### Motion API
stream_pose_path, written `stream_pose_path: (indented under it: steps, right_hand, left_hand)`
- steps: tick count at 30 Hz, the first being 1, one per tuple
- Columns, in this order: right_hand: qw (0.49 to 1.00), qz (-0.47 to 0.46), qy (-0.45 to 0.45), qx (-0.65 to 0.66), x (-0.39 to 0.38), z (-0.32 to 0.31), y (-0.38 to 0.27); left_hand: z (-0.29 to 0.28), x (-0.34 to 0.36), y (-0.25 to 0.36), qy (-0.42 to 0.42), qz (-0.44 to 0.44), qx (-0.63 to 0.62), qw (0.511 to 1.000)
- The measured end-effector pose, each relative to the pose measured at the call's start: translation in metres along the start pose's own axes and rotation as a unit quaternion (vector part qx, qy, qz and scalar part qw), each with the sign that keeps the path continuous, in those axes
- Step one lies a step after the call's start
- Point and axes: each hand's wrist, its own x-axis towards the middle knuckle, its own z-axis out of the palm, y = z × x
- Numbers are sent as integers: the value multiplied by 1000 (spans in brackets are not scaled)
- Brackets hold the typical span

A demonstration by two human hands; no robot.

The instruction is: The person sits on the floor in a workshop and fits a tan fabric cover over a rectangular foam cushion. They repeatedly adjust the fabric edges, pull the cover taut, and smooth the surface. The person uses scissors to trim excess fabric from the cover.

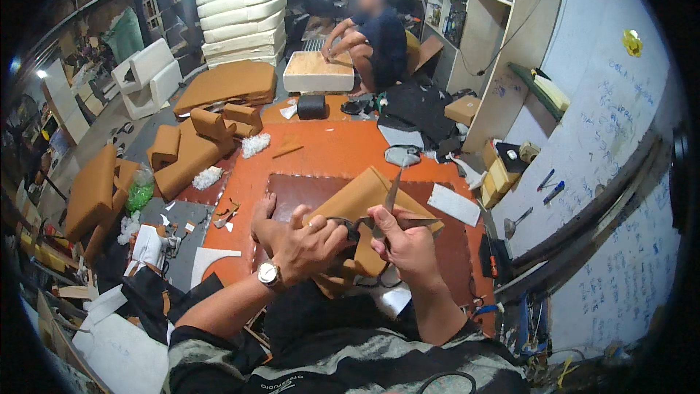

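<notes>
A large pair of scissors (393,191) is held up in front of my body with its blades spread apart. My left hand (313,241), a watch on its wrist, is closed around one dark handle. My right hand (407,244) is closed around the scissors near the pivot, with the thumb lying along the metal. The other handle loop hangs below the right hand. Behind and under both hands is a tan upholstery piece (354,197), partly covered by them. Whether any finger touches it, I cannot tell.
Orange sheeting (328,146) covers the floor ahead. Tan cushions (193,153) and white stuffing (255,145) lie at the left. Farther back, a person (379,36) crouches at a pale foam-sided block (319,76). A white foam stack (240,14) and shelves (496,0) stand behind.
</notes>
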Motion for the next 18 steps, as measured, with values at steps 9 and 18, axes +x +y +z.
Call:
stream_pose_path:
  steps: [9, 18]
  right_hand:
    - [997, 37, -16, 67, -6, -15, -13]
    - [993, 75, -59, 76, -8, -21, -5]
  left_hand:
    - [-21, 2, -34, 11, 221, 143, 965]
    - [-57, 2, -56, 2, 226, -77, 971]
